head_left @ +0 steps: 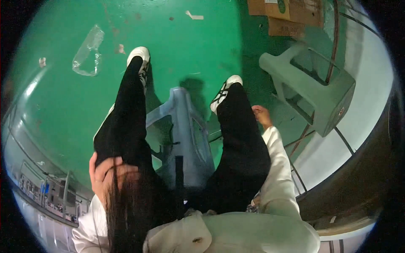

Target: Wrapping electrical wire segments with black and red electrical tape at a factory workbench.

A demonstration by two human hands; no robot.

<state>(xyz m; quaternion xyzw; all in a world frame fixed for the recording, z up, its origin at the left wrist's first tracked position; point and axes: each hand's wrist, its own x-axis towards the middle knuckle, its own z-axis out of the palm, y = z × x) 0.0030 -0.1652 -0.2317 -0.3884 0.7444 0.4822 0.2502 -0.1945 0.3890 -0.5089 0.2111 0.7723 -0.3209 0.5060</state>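
Note:
My left hand [110,172] lies over my left black trouser leg [122,114] near the knee, its fingers laid across the cloth and holding nothing. Dark hair strands hang in front of part of it. Beside the outer side of my right trouser leg [240,139] hangs my right hand [263,117]. Its fingers are loosely bent and apart, the tips partly behind the leg, and no object shows in them. A blue-grey plastic stool [181,126] stands between my legs, under me. Both feet, in white shoes with dark stripes, are on the green floor [190,42].
To the right, a grey-green plastic stool [291,63] lies tipped over beside thin metal bars. Brown cardboard [287,27] lies at the far right. A crumpled clear plastic bag [87,52] and paper scraps [194,16] litter the floor. Metal framing [65,196] stands at the left.

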